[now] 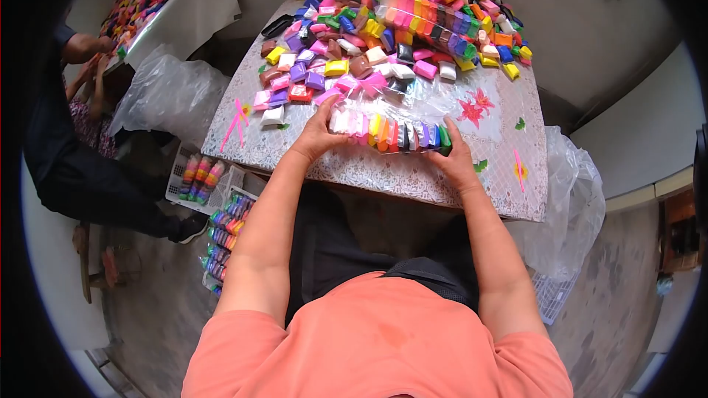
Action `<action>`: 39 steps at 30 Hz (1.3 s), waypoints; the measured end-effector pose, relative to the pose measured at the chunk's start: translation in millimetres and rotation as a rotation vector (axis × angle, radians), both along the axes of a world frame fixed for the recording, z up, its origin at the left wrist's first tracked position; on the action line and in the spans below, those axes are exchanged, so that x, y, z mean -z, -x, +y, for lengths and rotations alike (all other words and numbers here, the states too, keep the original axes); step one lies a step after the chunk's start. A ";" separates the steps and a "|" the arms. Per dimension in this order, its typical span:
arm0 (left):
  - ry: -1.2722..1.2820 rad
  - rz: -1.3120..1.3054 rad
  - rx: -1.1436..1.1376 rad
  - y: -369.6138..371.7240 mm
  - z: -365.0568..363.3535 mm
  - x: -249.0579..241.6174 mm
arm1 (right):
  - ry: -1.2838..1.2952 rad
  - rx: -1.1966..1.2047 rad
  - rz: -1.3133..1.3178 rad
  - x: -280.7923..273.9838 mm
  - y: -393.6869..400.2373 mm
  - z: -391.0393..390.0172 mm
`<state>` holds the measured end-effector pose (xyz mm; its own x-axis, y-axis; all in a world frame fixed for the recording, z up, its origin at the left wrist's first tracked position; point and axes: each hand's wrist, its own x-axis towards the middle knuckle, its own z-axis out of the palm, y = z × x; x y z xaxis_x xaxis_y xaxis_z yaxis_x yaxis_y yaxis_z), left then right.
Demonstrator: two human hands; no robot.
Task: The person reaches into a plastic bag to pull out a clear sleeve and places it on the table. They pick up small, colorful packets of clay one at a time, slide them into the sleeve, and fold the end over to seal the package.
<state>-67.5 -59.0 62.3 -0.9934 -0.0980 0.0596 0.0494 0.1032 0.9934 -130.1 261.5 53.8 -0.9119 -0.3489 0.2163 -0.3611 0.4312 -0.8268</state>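
Note:
Between my two hands, at the near side of the table, is a clear plastic bag of small coloured packets [391, 134]. Its packets stand in rows running from white and pink through yellow, orange and red to black, purple, blue and green. My left hand [318, 135] grips the white-and-pink end, thumb and fingers around it. At the green end, my right hand [453, 158] is closed on the bag's side. Just beyond lies a large heap of loose coloured packets [335, 68]. On that heap rest other filled clear bags [428, 18].
The table [332, 173] has a lacy floral cover. At left, a white crate [175, 177] holds filled bags, beside another container of filled bags [225, 239]. Clear plastic sheeting hangs left [169, 96] and right [564, 184]. Other people [55, 133] are at a second heaped table.

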 end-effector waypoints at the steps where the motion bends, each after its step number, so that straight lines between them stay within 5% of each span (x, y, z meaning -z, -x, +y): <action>1: 0.044 -0.015 -0.010 0.5 -0.4 2.1 | 0.011 -0.011 0.026 6.4 1.7 0.2; 4: 0.139 -0.042 0.004 -4.3 -1.1 6.8 | 0.094 -0.018 -0.023 3.7 -3.9 6.8; 7: -0.054 -0.033 0.006 -14.7 4.2 22.4 | 0.122 -0.031 -0.071 -2.4 -10.6 8.8; 14: 0.161 0.027 0.002 -15.7 8.1 20.5 | 0.194 -0.073 -0.049 3.5 -8.9 13.2; 17: -0.159 -0.141 0.072 -25.4 17.0 -5.4 | 0.181 -0.061 -0.124 5.2 -3.2 25.1; 20: -0.114 -0.153 0.088 -37.2 32.7 -32.3 | 0.197 -0.061 -0.194 -13.7 -15.5 39.8; 26: 0.384 -0.258 -0.030 -7.2 53.5 -1.7 | -0.107 0.094 -0.292 -14.9 -15.0 62.3; 32: 0.624 -0.124 -0.180 -9.1 62.0 0.8 | -0.236 0.289 -0.014 -27.4 -12.6 60.2; 35: 0.669 0.074 -0.359 -28.4 68.7 -2.9 | 0.030 0.229 0.338 -62.7 -25.9 42.8; 39: 0.927 0.499 -0.425 -70.0 93.2 3.4 | -0.107 -0.272 0.433 -84.7 -38.5 -9.2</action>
<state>2.4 34.1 58.9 -0.7352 -0.1336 0.6645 0.2038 0.8914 0.4047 -91.6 252.3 138.5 -0.6198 -0.6016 0.5039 -0.7711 0.3480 -0.5331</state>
